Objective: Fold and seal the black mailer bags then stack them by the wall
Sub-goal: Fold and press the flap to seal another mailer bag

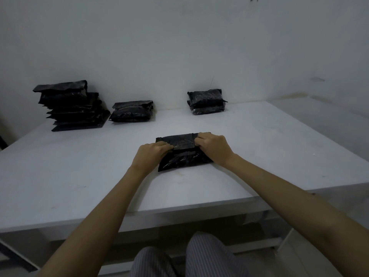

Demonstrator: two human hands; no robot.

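On the white table [79, 176], three piles of black bags [72, 106] sit against the wall [179, 47], while nearer the front edge a black mailer bag [183, 156] lies pinched at its flap by the left hand [151, 156] and right hand [213, 147].

White wall [179, 37], white table [60, 166], dim.

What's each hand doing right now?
Left hand: pinching the mailer bag flap.
Right hand: pinching the same flap.
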